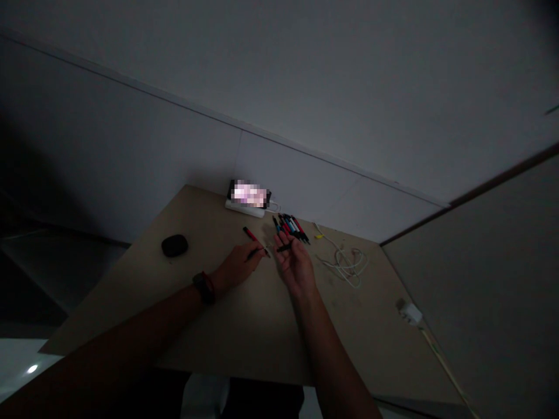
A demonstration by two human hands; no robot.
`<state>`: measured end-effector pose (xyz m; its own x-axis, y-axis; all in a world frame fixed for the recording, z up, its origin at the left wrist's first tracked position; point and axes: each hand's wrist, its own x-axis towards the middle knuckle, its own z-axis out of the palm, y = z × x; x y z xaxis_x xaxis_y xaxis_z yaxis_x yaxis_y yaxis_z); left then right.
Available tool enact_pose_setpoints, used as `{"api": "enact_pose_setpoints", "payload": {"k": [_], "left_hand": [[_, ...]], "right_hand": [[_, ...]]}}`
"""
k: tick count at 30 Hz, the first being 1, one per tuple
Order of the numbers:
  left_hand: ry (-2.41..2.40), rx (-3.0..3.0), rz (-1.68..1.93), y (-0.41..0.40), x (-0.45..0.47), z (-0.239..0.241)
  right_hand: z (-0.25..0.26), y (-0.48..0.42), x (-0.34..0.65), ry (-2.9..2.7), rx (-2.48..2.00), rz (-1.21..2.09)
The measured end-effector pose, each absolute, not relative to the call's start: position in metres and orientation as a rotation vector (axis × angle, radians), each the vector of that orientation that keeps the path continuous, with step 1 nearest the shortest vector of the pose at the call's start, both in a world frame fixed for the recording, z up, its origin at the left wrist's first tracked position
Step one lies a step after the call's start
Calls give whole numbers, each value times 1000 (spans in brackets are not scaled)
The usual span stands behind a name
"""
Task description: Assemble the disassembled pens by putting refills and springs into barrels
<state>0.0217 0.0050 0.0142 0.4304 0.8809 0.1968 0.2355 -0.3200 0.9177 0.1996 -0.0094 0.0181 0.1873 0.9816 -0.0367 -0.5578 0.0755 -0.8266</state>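
Note:
My left hand [239, 265] rests on the tan table [218, 326], fingers closed round a thin dark pen [255, 252]. A watch [204, 287] sits on that wrist. My right hand [296, 261] is palm-up beside it, fingers curled on a short black pen part [283, 247]. A red pen [250, 234] lies just beyond my left hand. A bunch of several coloured pens [292, 227] lies right behind my right hand.
A lit phone [248, 194] lies on a white power strip [244, 207] at the table's far edge by the wall. A black oval case [174, 245] sits left. Tangled white cable [347, 262] lies right; a white plug [409, 313] sits near the right edge.

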Motion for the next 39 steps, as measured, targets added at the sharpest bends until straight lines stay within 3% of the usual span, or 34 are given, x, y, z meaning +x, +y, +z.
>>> {"api": "enact_pose_setpoints", "payload": {"k": [39], "left_hand": [[879, 1911, 892, 5, 24, 9]], "right_hand": [[12, -15, 188, -860, -998, 1360]]}}
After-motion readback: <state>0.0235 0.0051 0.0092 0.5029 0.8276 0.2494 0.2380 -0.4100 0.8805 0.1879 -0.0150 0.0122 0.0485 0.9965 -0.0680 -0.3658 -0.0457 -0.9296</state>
